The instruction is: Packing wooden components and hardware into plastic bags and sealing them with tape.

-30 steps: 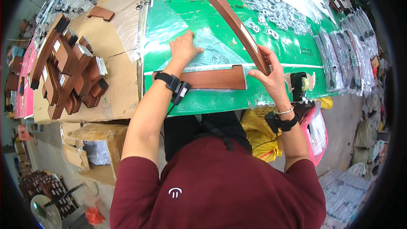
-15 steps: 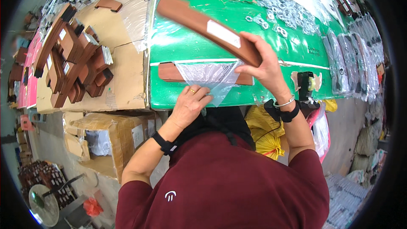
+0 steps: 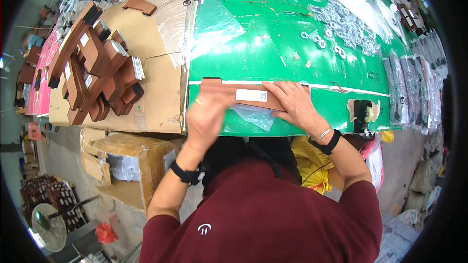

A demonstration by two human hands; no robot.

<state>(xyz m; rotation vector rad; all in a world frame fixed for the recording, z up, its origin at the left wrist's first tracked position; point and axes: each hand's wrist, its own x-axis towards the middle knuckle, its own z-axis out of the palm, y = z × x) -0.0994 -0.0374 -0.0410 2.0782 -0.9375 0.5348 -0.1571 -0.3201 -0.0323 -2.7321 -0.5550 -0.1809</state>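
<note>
A long brown bar with a white label lies lengthwise near the front edge of the green tabletop. It appears to rest over another brown bar, of which only edges show. My right hand grips its right end, thumb along the near side and fingers across the top. Over the left end is my left hand, smeared by motion, so its fingers are unclear. A clear plastic bag pokes out beneath the bar toward me. Another clear plastic bag is spread farther back.
Brown pieces with dark ends form a pile on cardboard at the left. Metal rings in clear plastic lie far right. Wrapped bundles line the right edge, near a black tape dispenser. An opened carton stands below.
My right hand has lowered the raised labelled bar onto the other bar and bag. My left hand has moved left to its end. A clear bag now shows farther back on the table.
</note>
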